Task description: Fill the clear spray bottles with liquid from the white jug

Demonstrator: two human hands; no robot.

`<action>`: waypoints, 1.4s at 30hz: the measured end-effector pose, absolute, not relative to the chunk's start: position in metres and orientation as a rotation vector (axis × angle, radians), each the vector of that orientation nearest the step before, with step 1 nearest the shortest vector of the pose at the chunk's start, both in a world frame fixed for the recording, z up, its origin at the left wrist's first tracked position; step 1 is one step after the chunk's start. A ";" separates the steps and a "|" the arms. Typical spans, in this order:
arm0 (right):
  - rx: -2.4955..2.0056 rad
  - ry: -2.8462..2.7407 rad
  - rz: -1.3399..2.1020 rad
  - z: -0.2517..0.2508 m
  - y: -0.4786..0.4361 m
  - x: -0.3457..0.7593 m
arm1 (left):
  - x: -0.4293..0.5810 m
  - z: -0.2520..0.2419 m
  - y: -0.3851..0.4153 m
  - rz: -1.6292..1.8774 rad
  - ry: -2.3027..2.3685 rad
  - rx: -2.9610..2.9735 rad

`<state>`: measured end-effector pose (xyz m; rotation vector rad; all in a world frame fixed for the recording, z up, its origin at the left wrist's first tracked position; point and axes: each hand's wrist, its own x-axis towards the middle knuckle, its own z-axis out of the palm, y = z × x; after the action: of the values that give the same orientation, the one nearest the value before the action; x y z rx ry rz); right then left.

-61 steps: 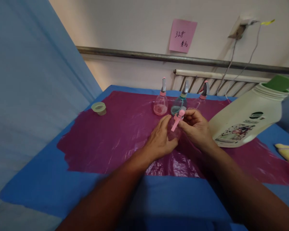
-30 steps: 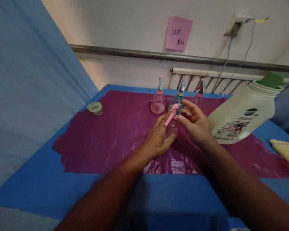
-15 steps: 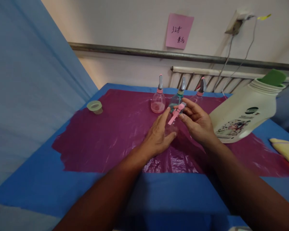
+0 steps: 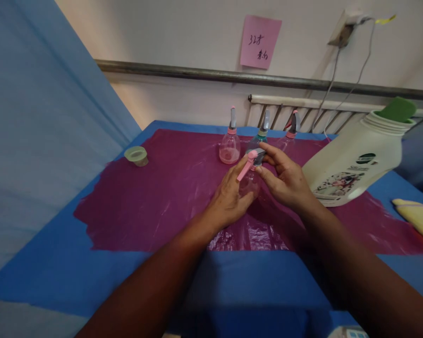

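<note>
- In the head view, a see-through bottle (image 4: pixel 249 184) stands near the middle of the frame, between both hands; its pink-and-grey spray top (image 4: pixel 253 156) sits over the neck.
- The left hand (image 4: pixel 229 197) is clamped around the bottle's side; the right hand (image 4: pixel 285 180) pinches the spray top between thumb and fingers.
- Done, it seems: the spray top is on the bottle. How tight it sits, and whether there is liquid inside, I cannot tell, so the fastening may be unfinished.
- Behind, three more bottles have their tops on: a pink one (image 4: pixel 229 149) with some liquid, a teal one (image 4: pixel 262 136) partly hidden by the hands, and a third bottle (image 4: pixel 291 134).
- At the right, a big white jug (image 4: pixel 356 164) with a green scoop (image 4: pixel 397 110) in its mouth leans close to the right hand and could hamper it.
- A small cup (image 4: pixel 137 155) sits well apart at the left, on the purple sheet (image 4: pixel 144 202) covering the blue worktop (image 4: pixel 56 263).
- A yellow cloth (image 4: pixel 418 218) lies at the right edge.
</note>
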<state>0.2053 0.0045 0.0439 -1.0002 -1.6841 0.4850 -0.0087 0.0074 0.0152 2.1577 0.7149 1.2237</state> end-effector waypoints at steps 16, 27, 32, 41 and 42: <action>-1.127 -1.780 0.163 0.054 -0.002 0.203 | -0.004 0.012 0.011 1.285 0.692 2.244; -1.206 -1.764 0.040 0.058 -0.012 0.192 | -0.006 0.004 0.011 1.292 0.711 2.304; -1.203 -1.686 0.055 0.054 -0.008 0.189 | -0.006 0.005 0.010 1.258 0.745 2.261; -1.117 -1.615 0.222 0.042 -0.001 0.196 | -0.007 0.008 0.009 1.227 0.775 2.246; -1.103 -1.637 0.251 0.042 -0.001 0.198 | -0.007 0.008 0.008 1.218 0.781 2.247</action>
<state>0.1979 -0.0010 0.0418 -1.1032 -1.6375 0.2512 -0.0067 0.0084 0.0078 2.2466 0.7812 1.2185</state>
